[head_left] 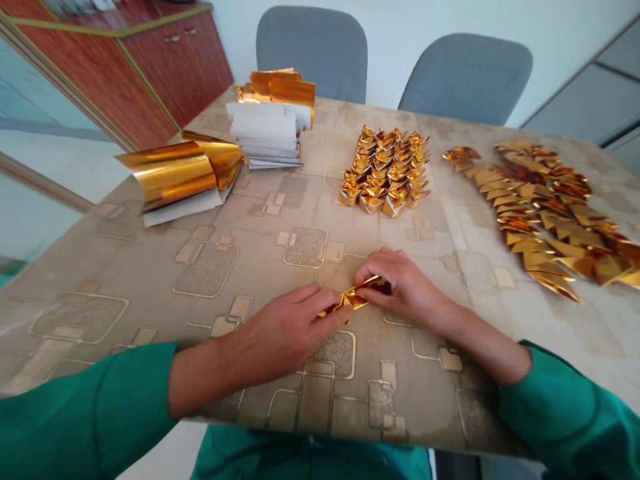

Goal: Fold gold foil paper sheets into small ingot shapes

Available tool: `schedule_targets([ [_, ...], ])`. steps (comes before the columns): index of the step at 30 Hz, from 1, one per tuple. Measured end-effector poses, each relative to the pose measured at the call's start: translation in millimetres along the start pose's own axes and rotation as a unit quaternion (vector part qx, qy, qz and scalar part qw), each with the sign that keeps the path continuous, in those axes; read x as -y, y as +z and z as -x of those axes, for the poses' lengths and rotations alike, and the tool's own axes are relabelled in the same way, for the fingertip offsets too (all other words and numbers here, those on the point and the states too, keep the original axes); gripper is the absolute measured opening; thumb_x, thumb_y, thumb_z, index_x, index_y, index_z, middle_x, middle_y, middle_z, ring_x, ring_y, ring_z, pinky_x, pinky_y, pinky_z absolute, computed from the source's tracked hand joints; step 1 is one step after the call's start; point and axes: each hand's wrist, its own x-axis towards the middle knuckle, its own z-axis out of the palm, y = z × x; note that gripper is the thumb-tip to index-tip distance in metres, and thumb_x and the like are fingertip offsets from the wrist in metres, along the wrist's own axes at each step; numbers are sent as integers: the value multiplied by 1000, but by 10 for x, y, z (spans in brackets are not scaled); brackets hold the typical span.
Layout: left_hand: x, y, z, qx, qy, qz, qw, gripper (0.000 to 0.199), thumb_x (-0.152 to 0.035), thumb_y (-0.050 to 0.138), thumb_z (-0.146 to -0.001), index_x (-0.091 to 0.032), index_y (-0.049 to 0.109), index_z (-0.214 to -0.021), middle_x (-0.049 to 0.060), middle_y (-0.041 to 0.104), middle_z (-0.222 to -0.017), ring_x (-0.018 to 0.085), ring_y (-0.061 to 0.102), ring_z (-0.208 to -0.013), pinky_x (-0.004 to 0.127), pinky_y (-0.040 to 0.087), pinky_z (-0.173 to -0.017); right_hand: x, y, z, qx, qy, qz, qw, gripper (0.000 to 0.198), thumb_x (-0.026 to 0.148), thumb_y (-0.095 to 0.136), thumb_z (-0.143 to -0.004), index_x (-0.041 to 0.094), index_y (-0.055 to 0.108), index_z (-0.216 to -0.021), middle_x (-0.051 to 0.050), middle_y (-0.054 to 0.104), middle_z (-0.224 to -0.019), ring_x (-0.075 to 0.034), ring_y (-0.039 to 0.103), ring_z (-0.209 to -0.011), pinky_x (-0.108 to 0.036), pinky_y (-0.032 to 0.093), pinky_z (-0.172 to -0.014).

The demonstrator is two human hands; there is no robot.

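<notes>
Left hand [296, 321] and right hand [403, 285], nearly closed, pinch opposite ends of a gold foil piece [353, 297], seemingly to steady it; folds partly hidden.

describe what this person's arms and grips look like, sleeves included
The left sleeve and right sleeve are plain green, without visible markings, ending partway along bare forearms. The left grip and right grip are bare hands, with no gloves or watch showing.
</notes>
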Motion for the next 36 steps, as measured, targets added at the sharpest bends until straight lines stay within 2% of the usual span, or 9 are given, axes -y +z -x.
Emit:
schedule_targets([
  [8,8,19,18,10,33,-22,999,37,-11,41,-95,-5,53,-130,16,60,-126,24,58,-105,37,50,-91,12,18,21,-7,13,32,999,9,17,69,-84,19,60,-82,-1,62,-78,-16,52,-76,-29,32,-71],
  [14,14,24,17,19,48,-25,998,41,-10,38,-95,-3,51,-133,18,55,-138,24,58,-109,37,50,-90,11,6,19,2,8,47,999,9,20,68,-85,19,60,-81,-1,61,-78,-16,51,-76,-29,30,-71],
  [21,20,24,7,-7,57,-30,998,37,-9,42,-93,-3,56,-127,18,59,-134,23,58,-99,37,50,-86,18,-8,21,20,8,60,998,9,24,66,-88,19,62,-82,-1,60,-79,-17,52,-79,-30,30,-72],
  [26,6,4,-24,0,51,-28,998,37,-9,43,-92,-3,57,-126,19,59,-135,23,58,-98,37,50,-84,81,-16,32,-13,-7,126,992,12,26,67,-87,20,63,-96,-7,61,-96,-22,50,-91,-33,30,-75],
  [28,4,-2,-27,10,50,-33,998,37,-10,42,-93,-3,57,-126,20,59,-134,24,57,-98,38,50,-85,94,7,38,-7,-19,140,990,4,24,62,-89,20,62,-91,-6,60,-91,-21,49,-87,-33,30,-73],
  [32,16,-9,-18,29,56,-29,998,41,-9,41,-93,-7,53,-132,18,56,-138,23,56,-100,38,50,-86,90,91,52,24,-19,137,990,10,16,51,-92,18,57,-84,-3,58,-78,-18,48,-74,-31,31,-69],
  [36,33,-7,-14,31,52,-3,998,42,-10,45,-92,-8,52,-134,18,56,-138,23,57,-100,38,50,-88,122,138,88,17,-3,179,984,14,21,48,-95,18,58,-86,-5,58,-81,-19,48,-76,-32,30,-68],
])
